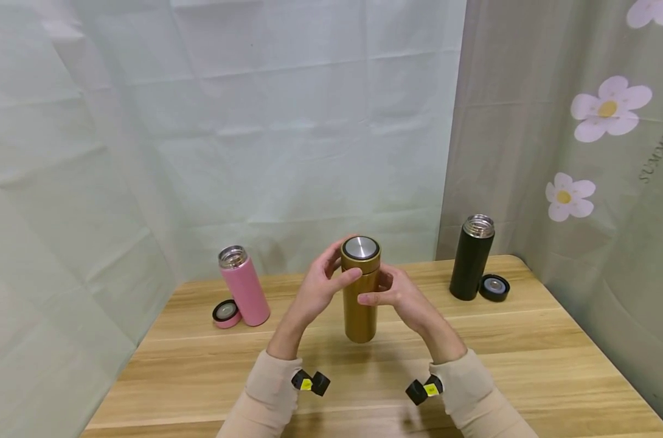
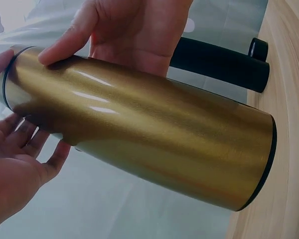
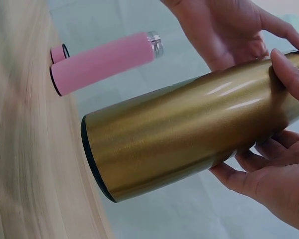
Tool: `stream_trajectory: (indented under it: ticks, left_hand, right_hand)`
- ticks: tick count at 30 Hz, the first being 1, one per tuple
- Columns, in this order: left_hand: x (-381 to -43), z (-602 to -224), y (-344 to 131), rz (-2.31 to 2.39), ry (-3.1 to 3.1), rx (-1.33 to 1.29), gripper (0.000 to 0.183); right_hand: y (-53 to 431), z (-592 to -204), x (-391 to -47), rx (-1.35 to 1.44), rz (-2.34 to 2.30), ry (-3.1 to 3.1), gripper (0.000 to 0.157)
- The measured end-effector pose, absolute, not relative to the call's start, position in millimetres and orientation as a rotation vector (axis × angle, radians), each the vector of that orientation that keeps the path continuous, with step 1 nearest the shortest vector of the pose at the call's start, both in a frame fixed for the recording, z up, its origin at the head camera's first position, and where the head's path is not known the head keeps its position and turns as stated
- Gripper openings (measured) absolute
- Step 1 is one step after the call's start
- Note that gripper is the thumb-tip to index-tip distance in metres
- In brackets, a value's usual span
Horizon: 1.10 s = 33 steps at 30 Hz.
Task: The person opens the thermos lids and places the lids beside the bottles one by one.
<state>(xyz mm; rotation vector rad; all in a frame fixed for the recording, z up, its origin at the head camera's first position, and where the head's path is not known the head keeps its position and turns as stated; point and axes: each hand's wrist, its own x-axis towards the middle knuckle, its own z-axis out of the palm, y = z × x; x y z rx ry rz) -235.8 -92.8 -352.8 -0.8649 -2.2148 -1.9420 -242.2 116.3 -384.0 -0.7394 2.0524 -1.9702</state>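
Observation:
A gold thermos flask (image 1: 360,316) with its lid (image 1: 361,247) on is held upright between both hands in the head view. My left hand (image 1: 322,281) grips it at the top, thumb across the front at the lid's seam and fingers round the far side. Lower down, my right hand (image 1: 399,295) holds the body, its thumb lying on the front. Both wrist views show the gold body, with a dark ring round its base (image 3: 97,164). Whether that base touches the table cannot be told.
On the wooden table (image 1: 200,377), a lidless pink flask (image 1: 246,292) stands left beside its lid (image 1: 226,312). A lidless black flask (image 1: 471,261) stands right, its black lid (image 1: 494,288) beside it. Pale curtains (image 1: 309,152) hang behind and at both sides.

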Motion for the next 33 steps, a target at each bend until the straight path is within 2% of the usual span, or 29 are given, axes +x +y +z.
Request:
stream_trajectory:
  ticks: [10,21,33]
  left_hand:
    - [-238,-356,-91,-1.998,-2.169,-0.821,0.073]
    - [-238,-351,-94,-1.934,-2.17,-0.961,0.072]
    - [-235,-352,-82,-1.882,-2.141,-0.75,0.081]
  right_hand:
    - [113,-387,-241,-0.741,-1.997,2.006,0.062]
    - [112,-386,-240,-0.758,-1.982,2.02,0.062]
    - [111,-388,-240,-0.74,-1.996,2.023,0.062]
